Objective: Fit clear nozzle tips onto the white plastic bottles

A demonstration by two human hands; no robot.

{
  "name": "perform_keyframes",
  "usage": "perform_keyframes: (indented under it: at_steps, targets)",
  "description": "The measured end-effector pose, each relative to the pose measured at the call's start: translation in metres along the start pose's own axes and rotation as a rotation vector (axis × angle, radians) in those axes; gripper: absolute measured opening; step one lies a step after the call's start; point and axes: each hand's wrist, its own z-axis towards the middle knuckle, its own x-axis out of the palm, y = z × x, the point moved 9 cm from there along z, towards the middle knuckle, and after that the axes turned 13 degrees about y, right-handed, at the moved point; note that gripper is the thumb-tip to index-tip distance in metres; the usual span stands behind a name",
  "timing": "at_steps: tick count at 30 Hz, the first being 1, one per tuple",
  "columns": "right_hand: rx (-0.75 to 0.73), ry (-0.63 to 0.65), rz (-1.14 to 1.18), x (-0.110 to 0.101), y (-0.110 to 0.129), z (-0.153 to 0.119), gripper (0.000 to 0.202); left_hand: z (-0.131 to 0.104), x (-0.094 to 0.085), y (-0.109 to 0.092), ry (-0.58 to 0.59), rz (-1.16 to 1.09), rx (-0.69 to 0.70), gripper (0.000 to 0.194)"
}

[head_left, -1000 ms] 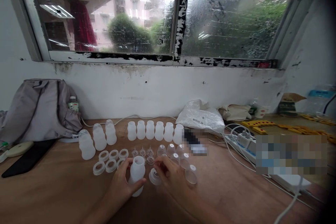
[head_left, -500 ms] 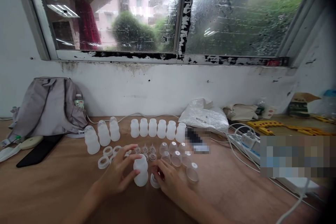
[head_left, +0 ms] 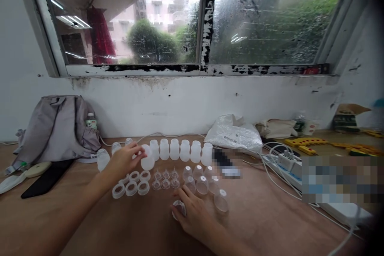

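My left hand has its fingers closed on a frosted white baby bottle body, held tilted at the left end of a row of similar bottle bodies. My right hand rests low on the table, its fingers curled round a clear domed piece with a pale rim. Ahead of the right hand stand clear bottle covers with white tops. Clear nipples sit in two rows in the middle. White screw rings lie below my left forearm and wrist.
Capped bottles stand partly behind my left arm. A grey backpack and a black flat case are at the left. A silvery plastic bag lies against the wall. White cables and a power strip run along the right.
My left hand has carried the bottle body away from me, up to the left end of the row. My right hand stays low, and the clear domed piece shows more plainly in its fingers.
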Motion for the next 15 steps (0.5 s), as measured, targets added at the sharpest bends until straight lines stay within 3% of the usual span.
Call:
perform_keyframes:
  at_steps: [3,7,10,15]
  targets:
    - [0.046,0.044,-0.057,0.005,-0.002,-0.001,0.020,0.023,0.009,0.023,0.057,0.078,-0.101,0.024]
    - [0.086,0.102,-0.116,0.011,-0.005,-0.001,0.020,0.040,0.036,0.042,0.150,0.181,-0.185,0.023]
    - [0.107,0.115,-0.155,0.012,-0.007,-0.001,0.019,0.046,0.052,0.047,0.187,0.218,-0.210,0.023]
    - [0.138,0.120,-0.173,0.010,-0.008,-0.001,0.019,0.050,0.064,0.049,0.203,0.228,-0.209,0.023]
